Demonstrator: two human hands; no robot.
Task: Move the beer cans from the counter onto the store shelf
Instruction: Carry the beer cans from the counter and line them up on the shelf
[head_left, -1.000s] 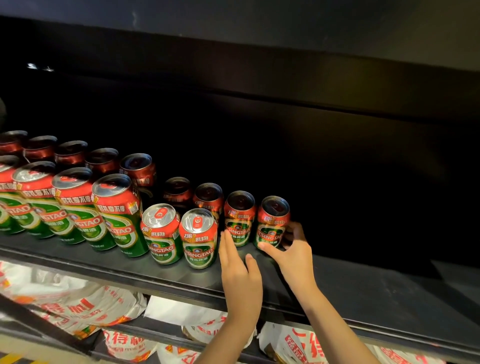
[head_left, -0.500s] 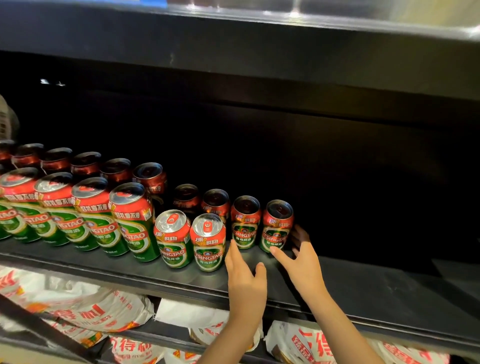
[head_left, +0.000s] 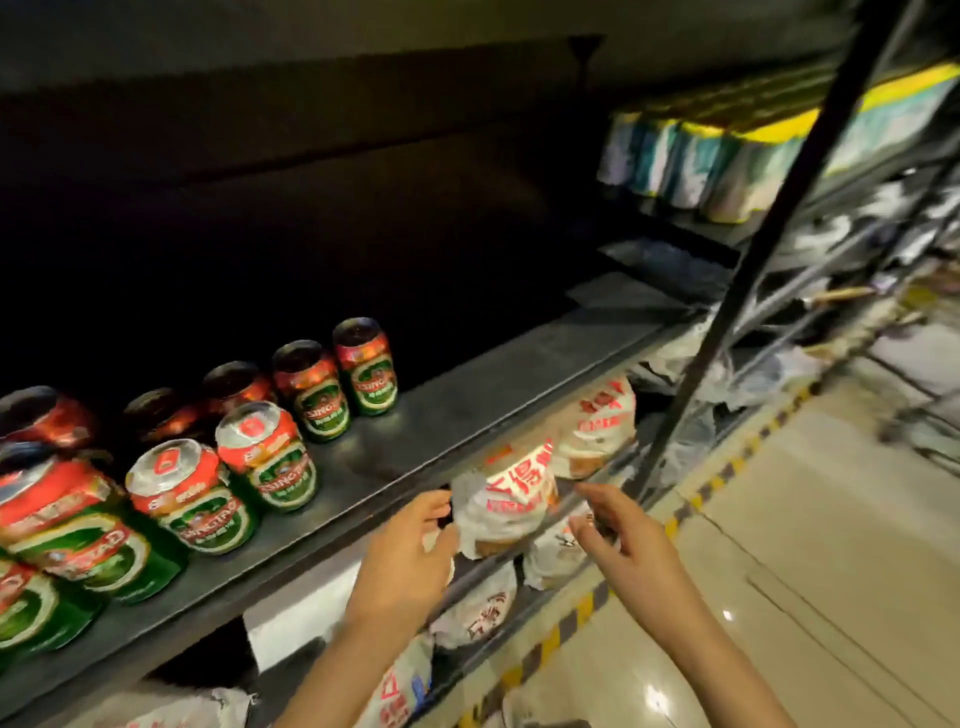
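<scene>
Both your hands are empty with fingers loosely spread: your left hand (head_left: 402, 558) and right hand (head_left: 631, 540) hang just off the front lip of the dark metal store shelf (head_left: 467, 410). The red-and-green aluminium beer cans (head_left: 265, 457) stand upright at about ten o'clock from your left hand, which is nearer. About eleven show; the left edge cuts off more. No counter is in view.
</scene>
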